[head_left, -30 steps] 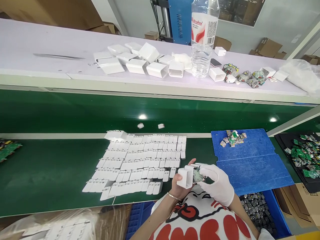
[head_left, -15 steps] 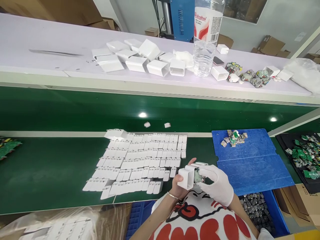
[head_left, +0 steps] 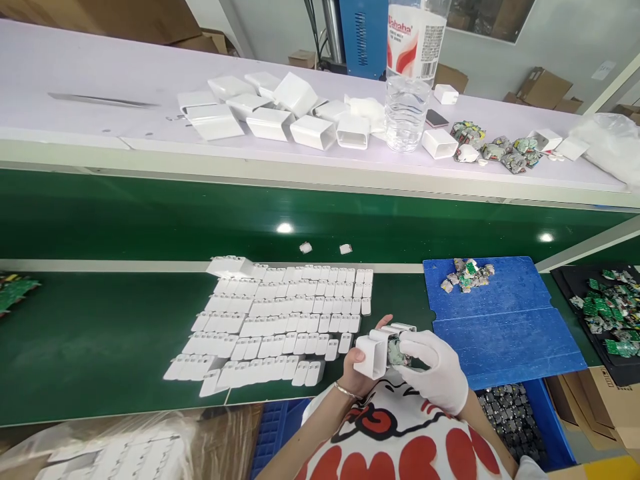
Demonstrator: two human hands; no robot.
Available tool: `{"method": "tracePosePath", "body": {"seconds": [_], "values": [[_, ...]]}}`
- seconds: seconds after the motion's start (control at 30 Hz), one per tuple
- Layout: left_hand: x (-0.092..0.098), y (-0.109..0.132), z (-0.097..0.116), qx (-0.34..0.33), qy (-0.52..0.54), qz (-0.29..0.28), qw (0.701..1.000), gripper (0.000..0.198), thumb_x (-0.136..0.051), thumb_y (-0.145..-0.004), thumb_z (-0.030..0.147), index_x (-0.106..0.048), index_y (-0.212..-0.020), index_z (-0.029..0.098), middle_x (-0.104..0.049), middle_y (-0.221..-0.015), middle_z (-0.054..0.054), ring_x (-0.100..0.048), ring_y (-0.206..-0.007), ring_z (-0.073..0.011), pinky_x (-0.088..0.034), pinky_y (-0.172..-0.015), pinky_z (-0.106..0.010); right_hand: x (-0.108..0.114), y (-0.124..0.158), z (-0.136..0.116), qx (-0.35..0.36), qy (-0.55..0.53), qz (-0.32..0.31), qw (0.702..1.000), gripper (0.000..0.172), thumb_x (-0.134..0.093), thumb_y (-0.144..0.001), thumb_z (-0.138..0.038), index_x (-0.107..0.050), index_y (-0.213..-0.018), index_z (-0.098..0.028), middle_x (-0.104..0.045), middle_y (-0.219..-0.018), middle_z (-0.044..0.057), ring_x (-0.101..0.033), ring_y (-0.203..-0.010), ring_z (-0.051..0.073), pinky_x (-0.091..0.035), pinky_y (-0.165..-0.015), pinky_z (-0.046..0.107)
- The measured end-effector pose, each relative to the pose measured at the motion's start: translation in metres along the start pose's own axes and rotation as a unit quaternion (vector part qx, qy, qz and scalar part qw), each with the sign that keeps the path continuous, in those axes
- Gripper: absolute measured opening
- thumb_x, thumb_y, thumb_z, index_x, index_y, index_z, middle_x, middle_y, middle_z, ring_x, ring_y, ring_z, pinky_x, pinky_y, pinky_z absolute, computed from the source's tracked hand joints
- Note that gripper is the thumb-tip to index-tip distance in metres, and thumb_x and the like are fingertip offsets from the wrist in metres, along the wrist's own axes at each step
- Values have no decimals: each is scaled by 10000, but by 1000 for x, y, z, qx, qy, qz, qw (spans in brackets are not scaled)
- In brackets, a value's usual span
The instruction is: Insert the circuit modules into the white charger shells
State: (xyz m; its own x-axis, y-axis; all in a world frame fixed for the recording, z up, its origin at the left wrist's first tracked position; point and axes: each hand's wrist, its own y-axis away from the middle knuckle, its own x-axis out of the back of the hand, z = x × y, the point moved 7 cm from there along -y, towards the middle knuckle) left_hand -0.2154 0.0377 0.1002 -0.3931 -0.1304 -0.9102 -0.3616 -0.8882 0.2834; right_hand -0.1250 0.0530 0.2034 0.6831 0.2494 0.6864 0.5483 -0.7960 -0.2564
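Close to my body, my bare left hand [head_left: 356,371] is wrapped round white plastic housings [head_left: 373,355], with the open end of one turned toward me. My right hand [head_left: 440,373], in a white glove, pinches a small circuit board assembly [head_left: 397,352] right beside the housings. Whether the board sits partly inside a housing, I cannot tell. To the left of my hands, many white housings [head_left: 280,309] lie in tight rows on the green bench. A pile of board assemblies [head_left: 467,275] rests on the blue sheet at the right.
Above the bench runs a white shelf [head_left: 150,150] holding loose empty housings [head_left: 315,132], a water bottle [head_left: 407,110] and more board assemblies [head_left: 515,160]. The blue sheet [head_left: 505,340] lies at right, beside a black tray [head_left: 575,333] of green boards. Below is a blue bin [head_left: 555,427] of dark parts.
Both hands keep almost the same place and grip, with only a slight shift of the right fingers at the board. The whole view has moved a little.
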Motion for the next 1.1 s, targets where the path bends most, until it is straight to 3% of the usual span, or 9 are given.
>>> {"method": "tracePosePath", "body": {"seconds": [0.23, 0.5, 0.87, 1.1], "values": [[-5, -1, -2, 2, 1, -19, 1000, 923, -588, -495, 316, -340, -1379, 223, -618, -1112, -105, -519, -1100, -370, -415, -883, -485, -6, 4, 5, -2, 7, 7, 1000, 215, -602, -787, -257, -693, -976, -306, -694, -1021, 40, -628, -1010, 221, -537, -870, 309], [-8, 1, 0, -9, -6, -35, 999, 958, -589, -484, 312, -314, -1396, 206, -618, -1106, -120, -547, -1055, -368, -439, -853, -486, -2, 16, 8, 5, 2, 24, 1000, 187, -569, -820, -303, -700, -943, -253, -675, -1067, 69, -620, -1029, 212, -534, -855, 281], [-2, 1, -3, -10, 13, -53, 998, 854, -556, -516, 373, -375, -1336, 221, -602, -1119, -80, -503, -1100, -363, -418, -852, -443, -3, 14, 14, -16, -1, 38, 999, 218, -644, -766, -283, -690, -975, -240, -688, -1022, 69, -638, -999, 238, -524, -892, 314], [1, 1, -4, -10, 23, -56, 998, 847, -574, -520, 361, -379, -1329, 201, -596, -1132, -78, -512, -1095, -315, -409, -866, -378, 1, 16, 7, -15, 10, 8, 1000, 220, -558, -877, -364, -628, -1052, -251, -608, -1163, 69, -597, -1019, 190, -518, -862, 335]]}}
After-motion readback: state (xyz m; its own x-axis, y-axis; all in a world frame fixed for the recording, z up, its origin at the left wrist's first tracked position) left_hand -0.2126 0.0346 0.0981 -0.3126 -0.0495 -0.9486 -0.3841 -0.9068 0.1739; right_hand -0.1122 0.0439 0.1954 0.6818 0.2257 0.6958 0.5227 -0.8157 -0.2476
